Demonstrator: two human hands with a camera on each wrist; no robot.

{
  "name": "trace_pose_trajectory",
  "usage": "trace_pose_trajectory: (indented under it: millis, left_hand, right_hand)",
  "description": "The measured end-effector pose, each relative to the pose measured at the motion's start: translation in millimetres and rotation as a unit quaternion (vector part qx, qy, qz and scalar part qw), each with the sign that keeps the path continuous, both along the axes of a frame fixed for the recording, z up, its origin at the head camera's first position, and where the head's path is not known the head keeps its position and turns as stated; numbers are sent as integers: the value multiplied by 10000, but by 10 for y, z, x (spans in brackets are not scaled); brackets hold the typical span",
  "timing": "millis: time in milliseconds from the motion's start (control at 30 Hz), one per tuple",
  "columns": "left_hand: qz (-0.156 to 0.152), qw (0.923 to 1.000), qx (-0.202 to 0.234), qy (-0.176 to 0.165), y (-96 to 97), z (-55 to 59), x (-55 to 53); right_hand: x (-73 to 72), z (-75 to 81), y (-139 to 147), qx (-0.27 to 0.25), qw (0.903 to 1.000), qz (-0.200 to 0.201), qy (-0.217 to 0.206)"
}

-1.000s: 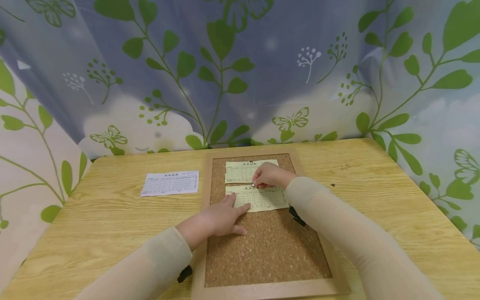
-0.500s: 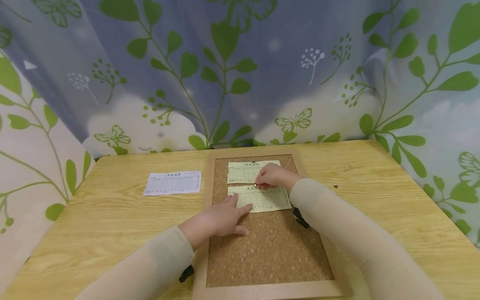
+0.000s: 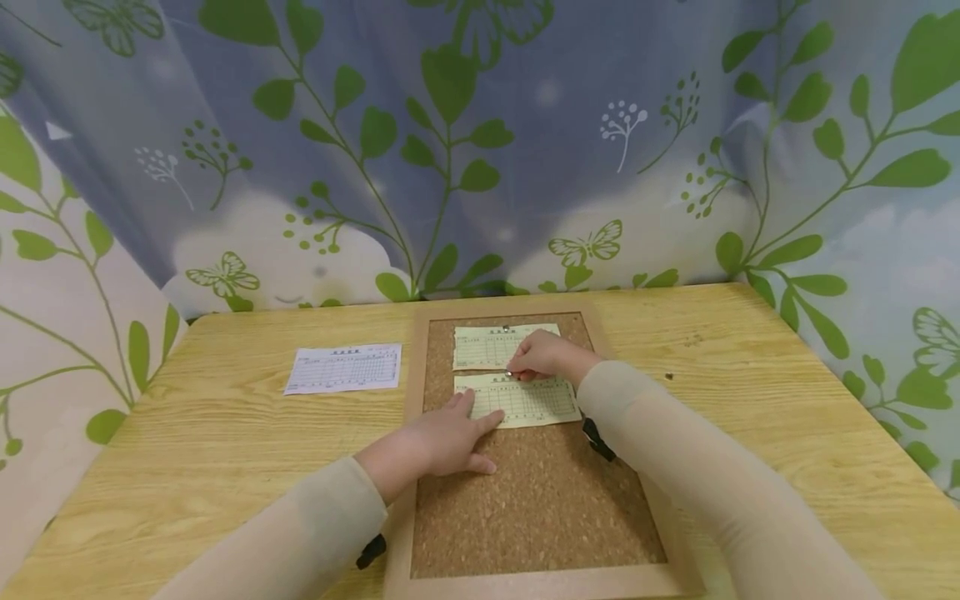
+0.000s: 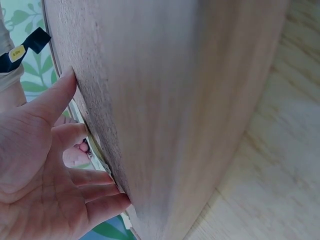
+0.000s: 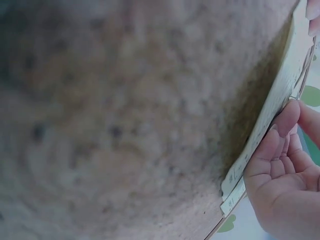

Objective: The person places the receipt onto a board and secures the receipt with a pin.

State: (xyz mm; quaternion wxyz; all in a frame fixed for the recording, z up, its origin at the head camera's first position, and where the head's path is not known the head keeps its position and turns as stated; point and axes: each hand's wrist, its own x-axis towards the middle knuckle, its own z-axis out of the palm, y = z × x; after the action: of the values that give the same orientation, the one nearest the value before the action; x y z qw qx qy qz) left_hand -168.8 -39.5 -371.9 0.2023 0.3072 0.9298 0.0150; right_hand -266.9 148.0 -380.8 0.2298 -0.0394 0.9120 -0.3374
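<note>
A framed cork board (image 3: 540, 500) lies on the table, with two pale yellow printed slips near its far end. The upper slip (image 3: 476, 347) has a small shiny thumbtack (image 3: 506, 328) at its top edge. At the top edge of the lower slip (image 3: 525, 408), my right hand (image 3: 543, 357) pinches another small shiny thumbtack (image 3: 509, 373), mostly hidden by the fingers. My left hand (image 3: 442, 437) is spread, its fingertips resting on the lower slip's left part and the cork. The left wrist view shows those fingers (image 4: 107, 207) straight against the board.
A white printed slip (image 3: 343, 368) lies on the wooden table (image 3: 247, 467) left of the board. To the right is a small dark metallic piece (image 3: 669, 376), too small to tell apart. A patterned curtain (image 3: 360, 208) stands behind the table.
The right hand's fingertips stay at the lower slip's top edge, with the thumbtack now showing less. The left hand keeps its place. The head view has shifted slightly.
</note>
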Motion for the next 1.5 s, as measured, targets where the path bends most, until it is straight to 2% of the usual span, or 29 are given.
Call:
trace_pose_trajectory:
  millis: [533,767,1500]
  left_hand:
    - [-4,10000,1,21,-4,-32,-12]
    - [15,10000,-29,25,1,-27,-6]
    - [32,10000,-30,32,12,-15,6]
  right_hand:
    - [-23,15,8,62,9996,245,-82]
    - [15,38,-29,175,9998,25,-66]
    - [9,22,-21,207,9997,92,13]
